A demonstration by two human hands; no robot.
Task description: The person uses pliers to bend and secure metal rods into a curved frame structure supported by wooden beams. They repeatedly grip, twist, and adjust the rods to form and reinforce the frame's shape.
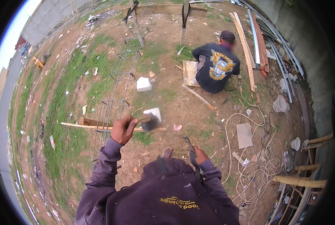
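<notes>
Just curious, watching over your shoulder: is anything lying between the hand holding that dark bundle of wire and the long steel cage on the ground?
Nothing visible does. The left hand holds the wire bundle just right of the rebar cage; only a wooden strip lies under the cage there.

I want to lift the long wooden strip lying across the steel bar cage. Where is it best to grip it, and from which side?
Grip the wooden strip at its bare left stretch, from above. It lies flat on the rebar cage; the left hand crowds its right part.

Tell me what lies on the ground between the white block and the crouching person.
In the head view, between the white block and the crouching person lies a flat cardboard sheet on bare dirt and sparse grass.
</notes>
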